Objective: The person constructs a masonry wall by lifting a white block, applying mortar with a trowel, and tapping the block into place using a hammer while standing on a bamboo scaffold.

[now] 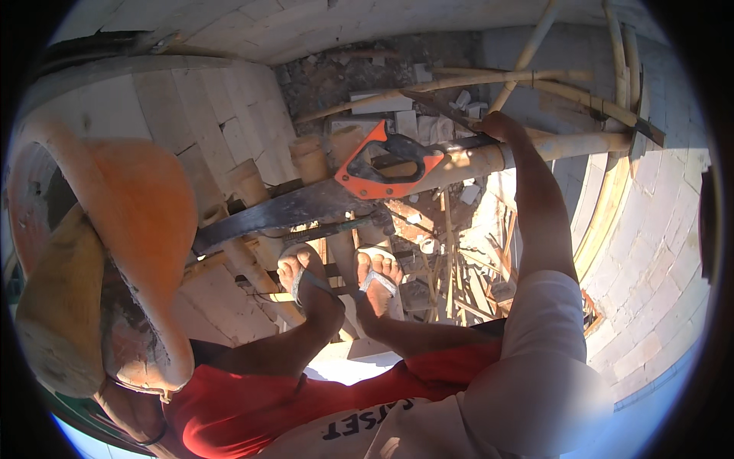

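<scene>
My right hand (497, 127) is closed at the far right of centre, just above a thick bamboo pole (550, 147). A dark narrow strip (442, 109) reaches left from it; what the fingers hold cannot be made out. Across the middle lies a handsaw (287, 208) with an orange and black handle, its blade pointing left. A worn orange bucket (149, 191) is tilted close at the left, with a yellowish-tan piece (61, 298) against it. My left forearm (131, 417) shows below the bucket, which hides the hand.
My sandalled feet (376, 279) are on the bamboo scaffold beneath the saw. Thinner bamboo poles (527, 57) cross at the upper right. Rubble (336, 80) and wood scraps (474, 294) lie below. Pale block walls (650, 252) stand on both sides.
</scene>
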A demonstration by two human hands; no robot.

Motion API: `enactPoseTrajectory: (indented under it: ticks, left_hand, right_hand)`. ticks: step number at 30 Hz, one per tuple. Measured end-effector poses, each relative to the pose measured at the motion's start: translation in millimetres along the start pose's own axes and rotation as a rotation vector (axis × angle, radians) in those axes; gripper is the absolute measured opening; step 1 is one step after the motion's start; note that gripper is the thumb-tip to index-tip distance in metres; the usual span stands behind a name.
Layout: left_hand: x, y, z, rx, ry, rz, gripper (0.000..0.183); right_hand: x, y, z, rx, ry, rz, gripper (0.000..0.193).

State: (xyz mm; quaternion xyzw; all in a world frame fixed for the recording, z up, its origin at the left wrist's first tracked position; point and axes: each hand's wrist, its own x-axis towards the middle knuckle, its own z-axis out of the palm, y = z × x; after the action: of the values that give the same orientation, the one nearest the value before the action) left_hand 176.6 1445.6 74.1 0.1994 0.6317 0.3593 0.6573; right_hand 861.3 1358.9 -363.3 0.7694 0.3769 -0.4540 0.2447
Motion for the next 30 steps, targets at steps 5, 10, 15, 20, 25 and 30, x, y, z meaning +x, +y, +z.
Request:
enactPoseTrajectory:
  ticks: [5, 10, 15, 20, 25, 30]
  left_hand:
    - [0.6, 2.1, 6.8, -0.055, -0.047, -0.052, 0.047]
    - [3.9, -2.2, -2.5, -0.026, 0.094, -0.021, 0.048]
    - [1.8, 2.1, 1.6, -0.006, -0.056, -0.015, 0.047]
    - [6.9, -4.3, 15.8, -0.059, 0.166, 0.025, 0.045]
    - [14.3, -15.5, 41.0, -0.028, 0.15, 0.118, 0.039]
    - [-5.1, -16.8, 60.7, 0.029, 0.15, 0.079, 0.049]
  right_hand:
    - [-0.6, -2.7, -3.7, -0.118, -0.045, -0.058, 0.053]
    - [0.0, 19.4, -12.7, -0.255, -0.101, -0.282, 0.041]
    - [-11.3, 16.6, -14.5, -0.215, -0.055, -0.321, 0.035]
    - [1.6, 28.8, -0.6, -0.183, 0.105, -0.326, 0.04]
    - [-18.1, 48.8, 14.7, 0.047, 0.378, -0.296, 0.049]
    - [-76.0, -1.9, 3.5, 0.212, 0.538, -0.272, 0.043]
